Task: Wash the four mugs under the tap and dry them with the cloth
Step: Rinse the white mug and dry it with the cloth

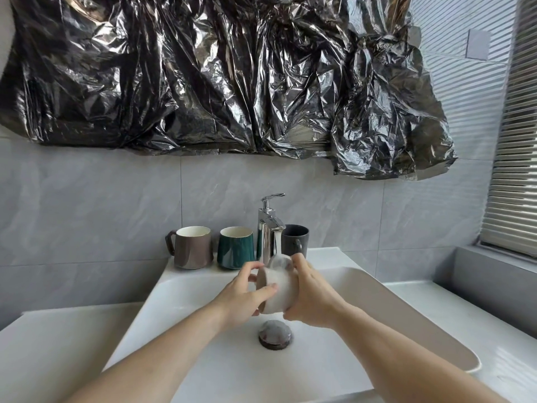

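A white mug (pixel 279 286) lies tilted on its side over the sink, under running water from the chrome tap (pixel 270 225). My left hand (pixel 245 298) grips its base end and my right hand (pixel 309 298) wraps its rim side. On the ledge behind the basin stand a brown mug (pixel 193 248), a green mug (pixel 236 248) and, right of the tap, a dark grey mug (pixel 296 239). No cloth is in view.
The white sink (pixel 203 344) has a round drain plug (pixel 275 334) below the held mug. White counter (pixel 465 330) lies on both sides. Crinkled black plastic (pixel 232 77) covers the wall above. Window blinds (pixel 514 170) are at right.
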